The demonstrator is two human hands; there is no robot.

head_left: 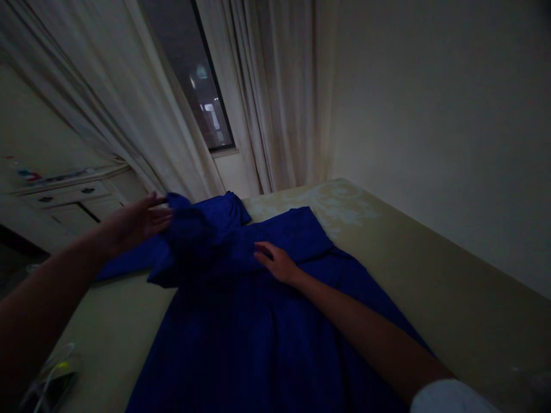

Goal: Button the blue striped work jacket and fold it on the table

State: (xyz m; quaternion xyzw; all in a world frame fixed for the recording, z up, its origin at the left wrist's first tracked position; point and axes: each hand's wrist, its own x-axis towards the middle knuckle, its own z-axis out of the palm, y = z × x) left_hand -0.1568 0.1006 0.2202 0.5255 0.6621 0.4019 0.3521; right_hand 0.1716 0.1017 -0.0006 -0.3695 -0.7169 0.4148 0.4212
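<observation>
A dark blue garment lies spread on a pale bed, with its upper part folded over in layers. My left hand is at the garment's far left, its spread fingers against a raised bunch of the cloth and not visibly gripping it. My right hand rests on the folded blue cloth near the middle, palm down with its fingers slightly curled. A white sleeve shows on my right forearm at the bottom edge.
A dark device with a white cable lies on the bed at the lower left. Behind the bed stand pale curtains and a dark window. A white cabinet with drawers stands at the left, and a wall rises on the right.
</observation>
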